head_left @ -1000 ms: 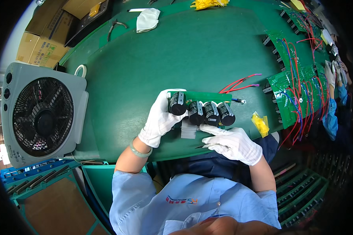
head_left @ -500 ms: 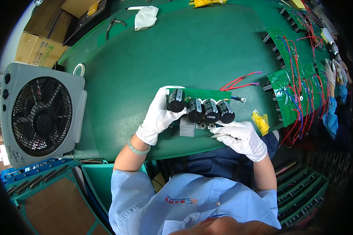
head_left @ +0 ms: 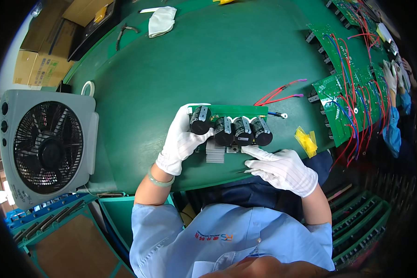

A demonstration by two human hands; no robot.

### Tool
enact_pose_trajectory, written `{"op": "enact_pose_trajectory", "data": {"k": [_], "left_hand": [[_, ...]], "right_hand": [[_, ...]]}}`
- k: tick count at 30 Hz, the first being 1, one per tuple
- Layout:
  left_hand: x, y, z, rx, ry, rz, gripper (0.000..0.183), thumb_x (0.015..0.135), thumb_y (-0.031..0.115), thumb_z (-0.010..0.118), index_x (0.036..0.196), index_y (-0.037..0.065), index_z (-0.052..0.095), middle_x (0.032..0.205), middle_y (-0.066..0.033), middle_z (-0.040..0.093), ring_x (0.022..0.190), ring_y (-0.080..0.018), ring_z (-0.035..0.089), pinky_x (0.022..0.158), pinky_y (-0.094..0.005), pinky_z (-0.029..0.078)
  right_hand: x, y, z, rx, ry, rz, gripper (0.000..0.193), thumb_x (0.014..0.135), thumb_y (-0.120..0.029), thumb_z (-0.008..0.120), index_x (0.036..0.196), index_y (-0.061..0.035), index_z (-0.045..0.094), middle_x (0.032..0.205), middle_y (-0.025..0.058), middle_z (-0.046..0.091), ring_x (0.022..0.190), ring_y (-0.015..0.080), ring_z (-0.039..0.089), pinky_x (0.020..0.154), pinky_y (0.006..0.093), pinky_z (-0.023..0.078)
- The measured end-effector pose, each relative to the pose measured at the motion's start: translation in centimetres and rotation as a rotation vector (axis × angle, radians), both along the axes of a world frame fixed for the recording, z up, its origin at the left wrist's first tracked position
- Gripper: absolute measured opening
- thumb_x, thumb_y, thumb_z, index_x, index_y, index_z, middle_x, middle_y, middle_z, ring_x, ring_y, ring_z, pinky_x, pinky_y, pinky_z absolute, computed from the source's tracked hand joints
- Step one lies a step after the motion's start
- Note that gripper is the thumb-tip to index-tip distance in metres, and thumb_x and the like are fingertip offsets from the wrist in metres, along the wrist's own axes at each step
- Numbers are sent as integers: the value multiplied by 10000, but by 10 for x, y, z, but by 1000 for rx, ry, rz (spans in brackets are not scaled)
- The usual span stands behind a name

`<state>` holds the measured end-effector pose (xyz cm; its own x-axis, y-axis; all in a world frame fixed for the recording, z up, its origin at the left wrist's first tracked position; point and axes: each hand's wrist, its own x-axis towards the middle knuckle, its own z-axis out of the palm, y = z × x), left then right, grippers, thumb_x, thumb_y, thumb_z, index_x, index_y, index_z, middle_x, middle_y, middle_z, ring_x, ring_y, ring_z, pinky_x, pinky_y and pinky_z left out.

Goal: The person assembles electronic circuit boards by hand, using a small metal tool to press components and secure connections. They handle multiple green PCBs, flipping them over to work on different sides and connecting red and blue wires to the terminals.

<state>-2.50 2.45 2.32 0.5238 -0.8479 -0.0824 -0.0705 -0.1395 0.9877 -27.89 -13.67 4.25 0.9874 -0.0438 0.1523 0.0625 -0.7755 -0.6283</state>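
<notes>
My left hand (head_left: 180, 141), in a white glove, grips the left end of a green circuit board (head_left: 238, 111), which is tilted up on its edge. Several black cylindrical capacitors (head_left: 243, 132) stick out from the board toward me. Below them shows a finned silver heat sink (head_left: 215, 152) beside small components. Red wires (head_left: 278, 96) and a dark lead with a ring terminal (head_left: 283, 115) extend from the board's right end. My gloved right hand (head_left: 282, 169) reaches one finger to the small parts under the capacitors. Its other fingers are curled near a thin dark tip, too small to name.
More wired circuit boards (head_left: 340, 102) lie along the right side of the green table (head_left: 194, 60). Yellow tape (head_left: 306, 141) sits near the front edge. A grey fan (head_left: 48, 143) stands at left. Pliers (head_left: 123, 34) and a white cloth (head_left: 162, 22) lie farther back. Another person's gloved hands (head_left: 391, 76) show far right.
The right hand has drawn slightly down from the board, with one finger now stretched toward the small parts. The left hand keeps its hold. The whole view has shifted a little.
</notes>
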Motion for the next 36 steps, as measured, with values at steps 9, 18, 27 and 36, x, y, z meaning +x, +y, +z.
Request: {"op": "enact_pose_trajectory", "data": {"k": [9, 18, 27, 36], "left_hand": [[4, -1, 2, 14, 56, -21, 615, 795, 8, 844, 1314, 33, 516, 1225, -69, 612, 1119, -171, 614, 1000, -327, 511], [6, -1, -3, -5, 24, -34, 593, 802, -44, 812, 1323, 30, 538, 1211, -59, 624, 1113, -155, 615, 990, -312, 513], [19, -3, 5, 73, 163, -59, 490, 854, -27, 697, 1322, 32, 564, 1230, -46, 616, 1090, -130, 588, 982, -298, 491], [21, 1, -1, 112, 164, -62, 472, 883, 70, 742, 1324, 30, 577, 1227, -60, 620, 1127, -161, 591, 1005, -323, 483]], "right_hand": [[-11, 9, -2, 171, -194, -27, 211, 850, -188, 729, 1045, -108, 723, 1317, 53, 686, 682, 156, 695, 560, 305, 518], [-10, 0, 2, -63, 13, -164, 171, 835, -145, 699, 1002, -125, 668, 1230, 82, 714, 755, 226, 713, 599, 341, 548], [-17, -12, 6, 20, -91, -383, 226, 868, -60, 679, 1093, -49, 695, 1008, 108, 728, 858, 274, 701, 741, 368, 546], [-2, -8, 6, -17, -51, -353, 159, 820, -197, 806, 899, -91, 718, 732, 47, 656, 590, 234, 627, 533, 338, 480]]}}
